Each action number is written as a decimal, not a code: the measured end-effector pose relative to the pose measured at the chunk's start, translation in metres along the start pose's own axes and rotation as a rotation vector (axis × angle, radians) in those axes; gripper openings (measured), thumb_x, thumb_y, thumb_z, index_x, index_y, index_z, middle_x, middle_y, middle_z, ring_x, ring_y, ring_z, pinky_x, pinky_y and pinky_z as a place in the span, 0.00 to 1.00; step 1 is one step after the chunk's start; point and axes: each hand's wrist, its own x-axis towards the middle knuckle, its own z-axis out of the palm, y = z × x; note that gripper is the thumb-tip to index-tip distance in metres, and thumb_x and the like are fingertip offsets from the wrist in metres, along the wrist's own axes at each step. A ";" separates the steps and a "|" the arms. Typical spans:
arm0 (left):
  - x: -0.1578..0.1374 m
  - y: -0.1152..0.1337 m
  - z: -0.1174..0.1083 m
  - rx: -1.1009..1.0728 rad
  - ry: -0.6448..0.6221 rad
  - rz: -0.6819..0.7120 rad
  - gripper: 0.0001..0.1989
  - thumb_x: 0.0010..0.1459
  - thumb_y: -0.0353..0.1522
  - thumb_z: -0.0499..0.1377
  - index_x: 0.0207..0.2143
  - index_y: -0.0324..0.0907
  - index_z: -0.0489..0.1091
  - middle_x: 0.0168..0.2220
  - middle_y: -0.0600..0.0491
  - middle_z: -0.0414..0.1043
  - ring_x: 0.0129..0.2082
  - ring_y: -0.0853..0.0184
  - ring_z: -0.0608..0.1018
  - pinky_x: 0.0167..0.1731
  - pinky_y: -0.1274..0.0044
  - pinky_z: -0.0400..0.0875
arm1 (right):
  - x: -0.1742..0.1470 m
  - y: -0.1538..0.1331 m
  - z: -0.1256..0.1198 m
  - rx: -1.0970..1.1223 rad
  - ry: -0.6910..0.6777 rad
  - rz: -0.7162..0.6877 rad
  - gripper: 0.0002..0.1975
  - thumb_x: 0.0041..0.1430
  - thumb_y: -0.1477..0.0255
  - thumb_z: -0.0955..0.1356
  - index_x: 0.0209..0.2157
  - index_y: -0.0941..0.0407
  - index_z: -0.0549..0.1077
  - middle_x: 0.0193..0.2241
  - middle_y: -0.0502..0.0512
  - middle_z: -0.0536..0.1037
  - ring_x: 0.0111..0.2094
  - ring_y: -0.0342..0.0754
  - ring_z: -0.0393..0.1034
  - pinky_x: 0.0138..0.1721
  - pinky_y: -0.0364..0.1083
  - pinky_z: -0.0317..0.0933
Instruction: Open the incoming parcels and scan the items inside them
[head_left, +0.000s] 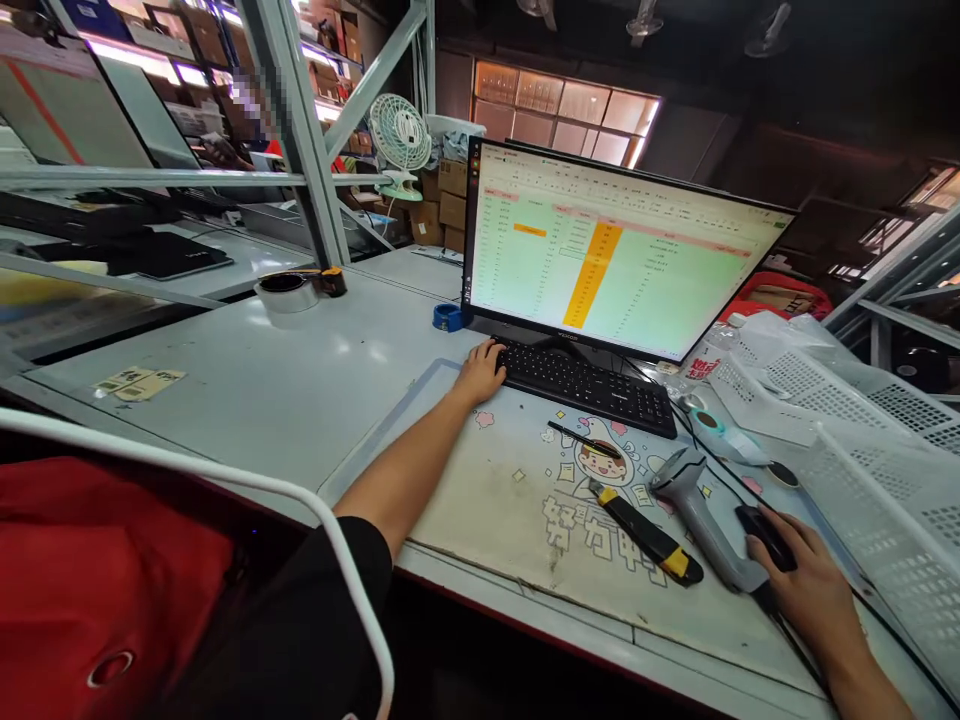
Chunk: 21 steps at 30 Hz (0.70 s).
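Observation:
My left hand (pixel 481 373) rests at the left end of a black keyboard (pixel 585 382), fingers laid out over the keys and holding nothing. Far to the right, my right hand (pixel 814 580) is wrapped over a black computer mouse (pixel 765 535). Beside the mouse lies a grey barcode scanner (pixel 701 525), its cable passing close to my wrist. A black and yellow utility knife (pixel 646 532) and a black pen (pixel 585 440) lie on the printed desk mat (pixel 480 500). Behind the keyboard stands a monitor (pixel 607 250) displaying a spreadsheet with an orange column.
White perforated baskets (pixel 885 500) crowd the right side near a clear bottle (pixel 724 335). Tape rolls (pixel 289 295) and a blue tape ring (pixel 448 318) sit on the white table (pixel 225 370). A clip fan (pixel 400 135) is fixed by the metal frame. A white tube (pixel 187 462) crosses the foreground.

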 end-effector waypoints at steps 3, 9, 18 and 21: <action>-0.002 0.003 -0.001 0.039 0.014 -0.009 0.22 0.67 0.33 0.57 0.62 0.43 0.70 0.73 0.42 0.58 0.71 0.47 0.61 0.70 0.54 0.63 | -0.002 0.003 0.003 0.014 -0.010 0.014 0.34 0.66 0.44 0.62 0.63 0.50 0.74 0.61 0.62 0.74 0.57 0.65 0.75 0.57 0.61 0.70; -0.002 0.003 -0.001 0.069 0.007 -0.012 0.17 0.69 0.35 0.55 0.57 0.44 0.74 0.72 0.44 0.61 0.69 0.45 0.63 0.66 0.52 0.68 | 0.000 0.008 0.010 0.061 0.004 0.042 0.33 0.62 0.42 0.63 0.58 0.47 0.77 0.59 0.61 0.76 0.54 0.67 0.78 0.50 0.61 0.73; -0.006 0.004 -0.005 0.043 -0.037 -0.014 0.20 0.75 0.38 0.48 0.60 0.43 0.70 0.73 0.44 0.57 0.69 0.47 0.64 0.64 0.55 0.70 | 0.007 0.013 0.014 0.078 -0.018 0.048 0.33 0.61 0.43 0.65 0.56 0.48 0.80 0.58 0.61 0.77 0.52 0.65 0.79 0.46 0.58 0.76; -0.006 0.006 -0.007 0.041 -0.050 -0.019 0.20 0.75 0.37 0.48 0.61 0.42 0.70 0.73 0.43 0.57 0.70 0.46 0.63 0.64 0.55 0.69 | 0.008 0.015 0.014 0.082 -0.024 0.030 0.32 0.61 0.43 0.65 0.55 0.48 0.80 0.57 0.62 0.78 0.51 0.64 0.80 0.49 0.58 0.76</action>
